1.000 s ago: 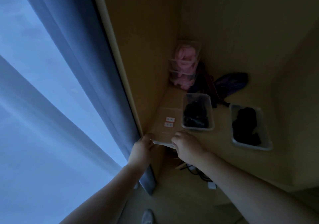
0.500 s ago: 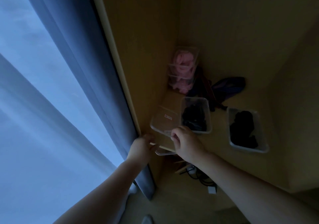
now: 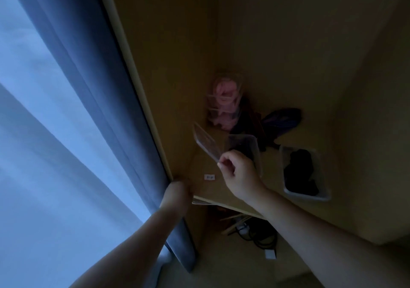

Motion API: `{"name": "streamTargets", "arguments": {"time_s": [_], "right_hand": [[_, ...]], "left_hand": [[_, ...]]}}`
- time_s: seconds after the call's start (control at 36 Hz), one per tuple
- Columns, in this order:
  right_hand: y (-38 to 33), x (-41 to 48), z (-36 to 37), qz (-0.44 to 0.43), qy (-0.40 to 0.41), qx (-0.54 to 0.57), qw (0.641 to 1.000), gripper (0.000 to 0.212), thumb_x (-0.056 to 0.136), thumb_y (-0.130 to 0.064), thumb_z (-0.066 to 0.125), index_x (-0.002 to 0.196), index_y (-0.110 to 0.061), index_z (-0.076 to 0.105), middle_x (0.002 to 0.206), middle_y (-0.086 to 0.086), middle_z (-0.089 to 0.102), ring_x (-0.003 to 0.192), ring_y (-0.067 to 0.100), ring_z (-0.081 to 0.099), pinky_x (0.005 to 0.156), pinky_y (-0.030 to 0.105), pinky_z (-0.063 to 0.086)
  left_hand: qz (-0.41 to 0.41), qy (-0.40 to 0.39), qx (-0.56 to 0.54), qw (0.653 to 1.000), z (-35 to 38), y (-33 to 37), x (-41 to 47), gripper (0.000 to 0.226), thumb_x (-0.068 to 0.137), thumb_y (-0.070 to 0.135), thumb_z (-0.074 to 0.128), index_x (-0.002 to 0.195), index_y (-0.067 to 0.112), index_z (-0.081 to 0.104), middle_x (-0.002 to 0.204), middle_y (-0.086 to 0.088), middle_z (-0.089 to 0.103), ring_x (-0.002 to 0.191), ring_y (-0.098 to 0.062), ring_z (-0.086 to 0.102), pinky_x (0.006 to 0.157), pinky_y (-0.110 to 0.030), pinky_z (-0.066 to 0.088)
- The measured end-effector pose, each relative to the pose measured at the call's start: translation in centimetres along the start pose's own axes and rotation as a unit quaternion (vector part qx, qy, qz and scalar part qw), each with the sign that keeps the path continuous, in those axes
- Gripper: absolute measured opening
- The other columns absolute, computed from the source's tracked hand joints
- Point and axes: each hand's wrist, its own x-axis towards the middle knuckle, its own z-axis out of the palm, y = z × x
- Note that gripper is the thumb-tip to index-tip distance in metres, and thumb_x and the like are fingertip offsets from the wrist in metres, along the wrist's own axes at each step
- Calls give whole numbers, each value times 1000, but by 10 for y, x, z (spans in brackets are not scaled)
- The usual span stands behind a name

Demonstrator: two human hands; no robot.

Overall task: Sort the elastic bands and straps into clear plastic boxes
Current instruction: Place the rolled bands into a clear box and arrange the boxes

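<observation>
Pinching: right hand [image 3: 238, 174] nips a clear lid [image 3: 205, 142] by its near edge, tilted up over the shelf [image 3: 221, 190], front left.
Left hand [image 3: 176, 191]: at the shelf's front left corner by the curtain [image 3: 99, 88]; fingers hidden, so I cannot tell its grip.
Done, I'd judge: pink stack [image 3: 224, 97] closed in the back left corner; middle box [image 3: 257, 152] and right box [image 3: 306, 195] hold dark bands, both lidless.
Left: loose straps [image 3: 281, 118] along the back edge.
Unclear: dim light; the contents are mere dark lumps.

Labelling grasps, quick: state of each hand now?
Left hand: at the shelf's front corner, grip cannot be told.
Right hand: pinches the clear lid, held tilted.
</observation>
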Motion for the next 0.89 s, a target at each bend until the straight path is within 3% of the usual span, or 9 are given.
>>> {"name": "streamTargets", "arguments": {"time_s": [0.11, 0.19, 0.28, 0.47, 0.61, 0.67, 0.75, 0.81, 0.89], "right_hand": [[6, 6, -16, -24, 22, -18, 999, 5, 91, -6, 60, 88, -10, 58, 82, -10, 48, 69, -1, 50, 64, 7, 39], [14, 9, -27, -44, 19, -57, 997, 6, 91, -6, 60, 86, -8, 57, 85, -5, 48, 72, 4, 47, 68, 15, 40], [23, 7, -36, -73, 3, -98, 992, 4, 90, -4, 59, 86, -7, 57, 88, -1, 48, 82, 15, 48, 73, 27, 44], [39, -1, -68, -86, -1, -121, 989, 11, 86, -18, 63, 92, -9, 62, 100, 0, 50, 96, 16, 49, 82, 32, 50], [40, 9, -93, 136, 114, 40, 983, 43, 93, -31, 59, 133, -19, 49, 127, -4, 49, 101, 4, 57, 88, 28, 52], [41, 17, -105, 215, 147, 100, 960, 50, 96, -24, 58, 142, -18, 40, 122, -4, 55, 86, 0, 60, 74, 20, 51], [47, 22, -123, 247, 192, 123, 942, 33, 98, -12, 52, 131, -19, 52, 88, -5, 61, 66, 5, 59, 62, 20, 45], [54, 20, -132, 256, 215, 94, 938, 31, 98, -8, 49, 127, -17, 58, 82, -6, 59, 69, 13, 57, 66, 25, 44], [64, 12, -142, 299, 222, 34, 928, 35, 99, -8, 48, 133, -12, 56, 100, -3, 59, 89, 14, 55, 75, 22, 39]], "left_hand": [[-20, 79, -207, 975, -22, 29, -1, 16, 96, 17, 52, 100, 12, 67, 90, -6, 69, 86, -24, 65, 70, -26, 51], [-80, 67, -491, 865, -50, 67, 1, 33, 99, 36, 46, 87, 11, 63, 79, -9, 71, 82, -29, 70, 73, -36, 58], [-80, 1, -622, 779, -75, 88, 9, 47, 98, 47, 41, 100, 7, 65, 90, -13, 74, 89, -28, 71, 78, -41, 57], [-48, -33, -568, 821, -77, 112, 18, 15, 97, 10, 53, 97, 2, 65, 85, -16, 72, 81, -27, 72, 74, -35, 59], [-34, -41, -530, 846, -65, 136, 20, 15, 97, 8, 52, 98, 0, 65, 79, -13, 71, 67, -17, 70, 65, -29, 60], [-23, -55, -522, 851, -57, 148, 21, 14, 96, 9, 54, 96, -1, 64, 71, -10, 70, 64, -18, 70, 66, -30, 60], [-8, -75, -504, 860, -45, 166, 25, 12, 94, 7, 57, 89, 1, 65, 64, -9, 67, 62, -20, 67, 62, -29, 59], [19, -93, -450, 888, -34, 174, 29, 16, 93, 8, 58, 80, 5, 66, 60, -5, 64, 59, -17, 64, 61, -30, 59], [55, -143, -386, 909, -16, 183, 37, 18, 96, 11, 54, 82, 8, 64, 61, -11, 56, 51, -17, 56, 55, -29, 55]]}}
